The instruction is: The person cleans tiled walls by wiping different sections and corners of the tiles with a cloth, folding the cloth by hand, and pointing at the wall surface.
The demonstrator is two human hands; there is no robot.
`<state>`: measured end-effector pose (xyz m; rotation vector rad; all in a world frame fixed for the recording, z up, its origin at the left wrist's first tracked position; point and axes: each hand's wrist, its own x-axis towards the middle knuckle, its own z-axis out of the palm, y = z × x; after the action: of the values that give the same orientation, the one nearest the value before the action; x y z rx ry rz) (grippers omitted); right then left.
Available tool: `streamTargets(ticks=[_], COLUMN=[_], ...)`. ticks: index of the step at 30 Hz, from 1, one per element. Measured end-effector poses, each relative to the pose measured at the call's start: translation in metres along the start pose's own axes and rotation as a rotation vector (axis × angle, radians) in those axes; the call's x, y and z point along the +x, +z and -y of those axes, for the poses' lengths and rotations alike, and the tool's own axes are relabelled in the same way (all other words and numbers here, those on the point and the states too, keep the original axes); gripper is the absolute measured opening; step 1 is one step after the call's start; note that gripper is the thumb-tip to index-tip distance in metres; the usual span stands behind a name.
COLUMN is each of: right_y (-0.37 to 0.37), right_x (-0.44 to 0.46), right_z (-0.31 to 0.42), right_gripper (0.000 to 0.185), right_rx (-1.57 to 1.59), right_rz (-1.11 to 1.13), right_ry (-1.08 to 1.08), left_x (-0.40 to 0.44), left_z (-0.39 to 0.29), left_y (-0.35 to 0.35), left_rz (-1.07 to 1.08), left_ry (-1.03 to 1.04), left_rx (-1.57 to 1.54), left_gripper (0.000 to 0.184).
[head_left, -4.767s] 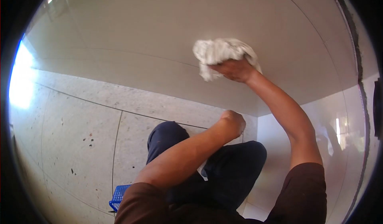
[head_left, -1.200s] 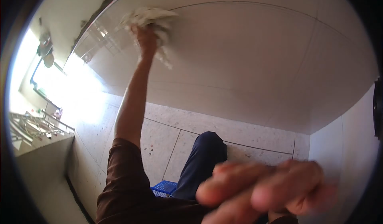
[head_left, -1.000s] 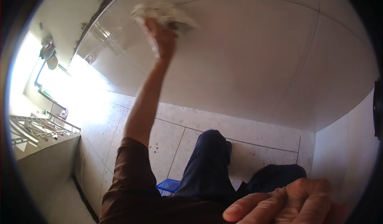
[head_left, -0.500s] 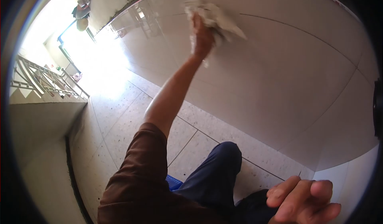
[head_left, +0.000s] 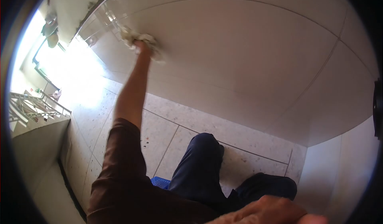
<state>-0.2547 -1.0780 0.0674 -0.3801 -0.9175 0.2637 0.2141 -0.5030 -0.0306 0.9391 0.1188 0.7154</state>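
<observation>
My left hand (head_left: 142, 47) is stretched out to the upper left, closed on a crumpled whitish cloth (head_left: 151, 40). The cloth lies against the large, pale, glossy wall tiles (head_left: 239, 52), and its edges are blurred. Low in the view, in front of my knees, is my right hand (head_left: 265, 211). Its back faces up, and the bottom edge of the picture cuts off most of its fingers. I cannot make out whether anything is in it.
Speckled floor tiles (head_left: 167, 120) run along the wall's foot. A blue plastic object (head_left: 160, 182) shows beside my bent leg (head_left: 197, 160). To the left are a metal stair railing (head_left: 38, 106) and bright light from an opening. Something hangs on the far wall (head_left: 51, 30).
My left hand has moved the cloth leftward and somewhat down along the tiled wall. My right hand has dropped lower and leftward, its fingers now mostly out of view. The camera view has shifted too.
</observation>
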Motion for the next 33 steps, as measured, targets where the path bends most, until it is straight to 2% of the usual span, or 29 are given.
streamTargets(ticks=[3,5,6,7,8,9,10,12,14,15,16,18,19,20,21,22,24,25,27,29,31,32,33], right_y=[0.013,0.02,0.02,0.009,0.008,0.007,0.011,0.013,0.006,0.003,0.007,0.004,0.002,0.004,0.008,0.012,0.027,0.02,0.006,-0.006,-0.023,-0.032,-0.034], right_x=[-0.017,-0.017,-0.015,-0.009,-0.009,-0.009,-0.013,-0.02,-0.019,-0.019,-0.013,-0.025,-0.032,-0.033,-0.033,-0.032,-0.026,-0.022,-0.015,-0.017,-0.01,0.0,-0.001], right_z=[-0.012,-0.009,-0.006,0.005,0.009,0.013,0.015,0.019,0.032,0.041,0.054,0.047,0.044,0.037,0.032,0.027,0.019,0.039,0.08,0.07,0.067,0.069,0.07], right_gripper=[0.104,0.106,0.106,0.106,0.106,0.106,0.108,0.111,0.112,0.112,0.112,0.107,0.105,0.095,0.09,0.085,0.055,0.047,0.034,0.037,0.038,0.041,0.043], right_rx=[0.338,0.436,0.464,0.447,0.439,0.426,0.443,0.457,0.406,0.379,0.301,0.274,0.26,0.279,0.281,0.282,0.114,0.067,-0.035,0.048,0.088,0.033,0.003], right_rz=[0.052,-0.085,-0.131,-0.003,0.062,0.128,0.094,0.044,0.173,0.206,0.181,0.138,0.116,0.094,0.076,0.057,-0.136,-0.108,-0.042,0.089,0.126,0.323,0.417], right_ry=[0.15,0.054,0.019,0.127,0.181,0.234,0.23,0.211,0.298,0.321,0.445,0.44,0.437,0.318,0.25,0.182,-0.232,-0.159,-0.018,0.388,0.583,0.674,0.721], left_x=[-0.106,-0.179,-0.201,-0.181,-0.18,-0.221,-0.271,-0.311,-0.344,-0.358,-0.367,-0.399,-0.414,-0.424,-0.422,-0.413,-0.404,-0.404,-0.407,-0.417,-0.437,-0.447,-0.451], left_z=[0.067,0.104,0.123,0.166,0.185,0.164,0.136,0.129,0.125,0.124,0.116,0.091,0.078,0.067,0.063,0.058,0.061,0.063,0.073,0.104,0.136,0.15,0.168], left_y=[0.02,0.048,0.063,0.038,0.025,0.053,0.097,0.139,0.161,0.173,0.185,0.213,0.226,0.238,0.252,0.265,0.3,0.309,0.322,0.317,0.301,0.292,0.281], left_rz=[-0.423,-0.573,-0.565,-0.407,-0.159,-0.166,-0.172,-0.214,-0.245,-0.119,0.014,0.092,0.222,0.348,0.402,0.414,0.458,0.483,0.543,0.608,0.91,1.106,1.115], left_ry=[0.057,-0.052,-0.123,-0.206,-0.375,-0.493,-0.613,-0.651,-0.717,-0.718,-0.711,-0.415,-0.16,0.093,0.452,0.881,1.196,1.183,1.431,1.462,1.567,1.543,1.535], left_rx=[0.259,0.345,0.29,0.059,-0.117,-0.095,-0.07,-0.057,-0.036,-0.065,-0.103,-0.067,-0.011,0.032,0.255,0.533,0.736,0.727,0.868,0.84,1.041,1.007,0.99], left_gripper=[0.068,0.07,0.071,0.069,0.054,0.053,0.053,0.051,0.05,0.047,0.044,0.037,0.035,0.034,0.031,0.044,0.061,0.061,0.073,0.074,0.07,0.064,0.064])
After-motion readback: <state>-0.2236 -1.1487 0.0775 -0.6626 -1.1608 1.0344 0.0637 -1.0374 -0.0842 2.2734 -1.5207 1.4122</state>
